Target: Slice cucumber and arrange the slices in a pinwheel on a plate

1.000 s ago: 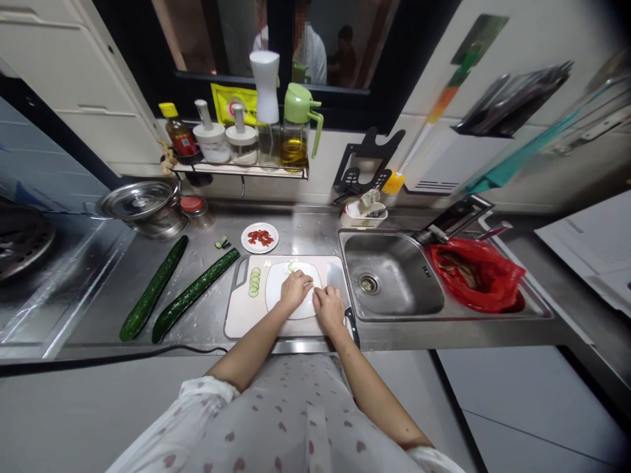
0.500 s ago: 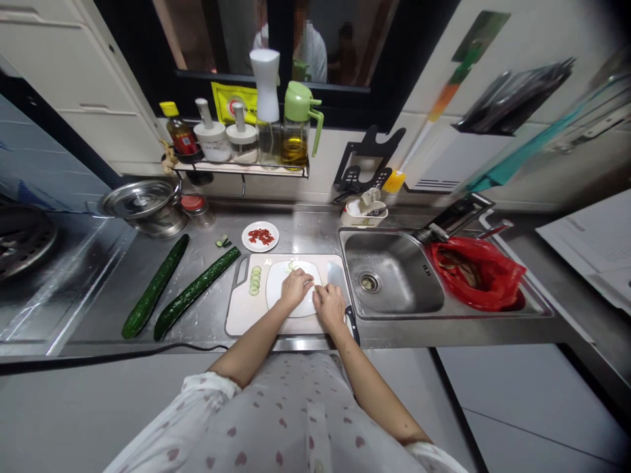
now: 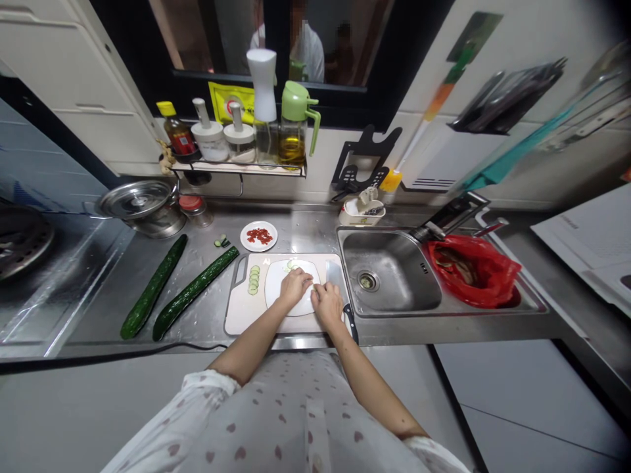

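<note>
My left hand point(image 3: 294, 287), right hand point(image 3: 327, 303): fingertips bunched over plate point(image 3: 275, 293), any contents indiscernible; cucumber slices point(image 3: 291, 265) at its far edge, nearer left.

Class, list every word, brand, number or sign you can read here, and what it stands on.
None can be read for certain:
Bottle: red label, print too small.
Yellow packet: print blurred and partly hidden.
White box, far right: grey print, too blurred.

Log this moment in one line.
left hand: over white plate; right hand: at plate's right edge; grasp: unclear; knife: right side of cutting board; cucumbers: left of board
</note>
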